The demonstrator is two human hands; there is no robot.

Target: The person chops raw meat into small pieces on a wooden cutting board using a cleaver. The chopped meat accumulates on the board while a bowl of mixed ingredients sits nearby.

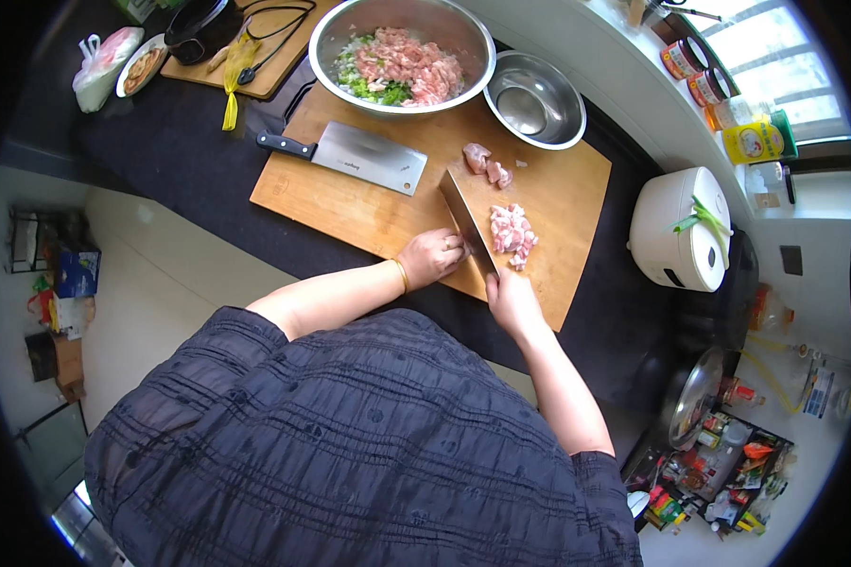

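On the wooden cutting board (340, 206), a cleaver (467, 222) stands on edge with its blade turned away from me. My right hand (514, 299) is closed round its handle. Curled fingers of my left hand (432, 256) press down close to the blade's left side; what they hold is mostly hidden. Just right of the blade lies a small heap of diced raw meat (511, 232). Larger raw meat pieces (487, 165) rest beyond the blade's far end. A second cleaver (369, 157), black-handled, lies flat at the board's far left.
A large steel bowl (485, 59) of minced meat and chopped greens stands at the back. Beside it is a smaller steel bowl (550, 99). A white rice cooker (667, 222) with a scallion (704, 217) on its lid stands right. Jars (683, 59) line the windowsill.
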